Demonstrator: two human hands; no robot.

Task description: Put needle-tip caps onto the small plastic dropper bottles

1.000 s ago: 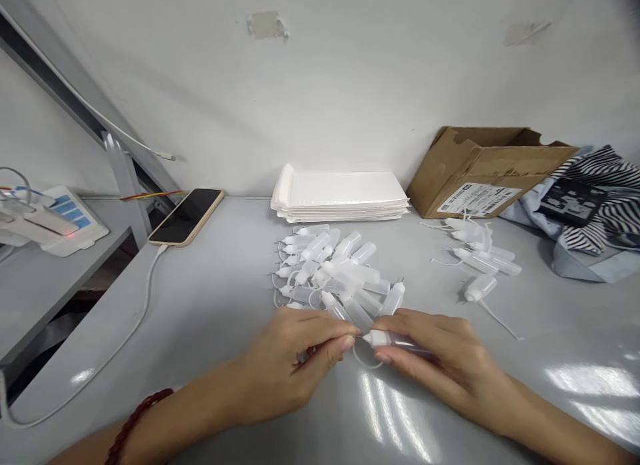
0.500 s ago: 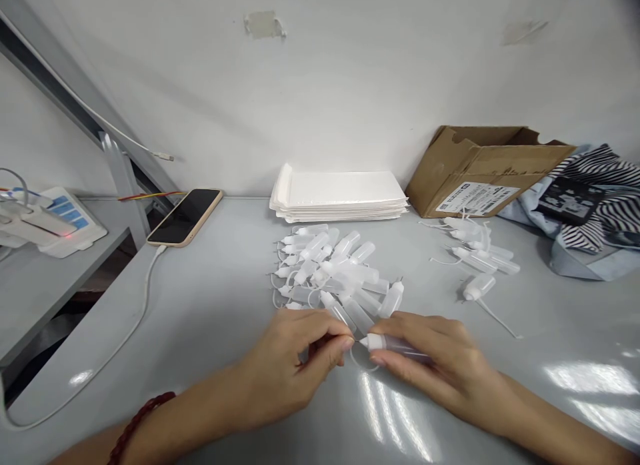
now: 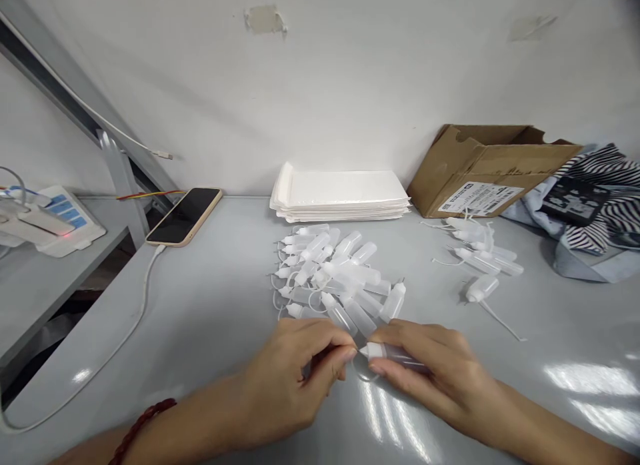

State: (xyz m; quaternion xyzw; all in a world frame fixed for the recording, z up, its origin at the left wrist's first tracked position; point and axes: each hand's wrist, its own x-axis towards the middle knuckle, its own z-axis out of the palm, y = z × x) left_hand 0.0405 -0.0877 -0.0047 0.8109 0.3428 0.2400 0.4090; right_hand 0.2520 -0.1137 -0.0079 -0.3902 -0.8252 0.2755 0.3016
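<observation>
My right hand (image 3: 433, 362) is wrapped around a small translucent squeeze bottle (image 3: 400, 357), which lies nearly level with its white nozzle pointing left. A thin white cap strap (image 3: 369, 380) loops below the nozzle toward my left fingertips. My left hand (image 3: 310, 365) is closed in a pinch at the nozzle's tip, on the end of that strap; the end itself is hidden by the fingers. Just beyond my hands lies a pile of similar bottles (image 3: 345, 272), several with thin needle tips and straps.
A smaller group of bottles (image 3: 487, 258) lies at the right, beside a cardboard box (image 3: 495, 165) and bunched cloth (image 3: 590, 245). White padded envelopes (image 3: 345, 188) are stacked by the wall. At the left, a phone (image 3: 185, 215) is plugged into a white cable (image 3: 145, 305).
Both hands have shifted slightly toward me with the bottle. My left fingertips are still pinched at the nozzle tip, and the grips look the same.
</observation>
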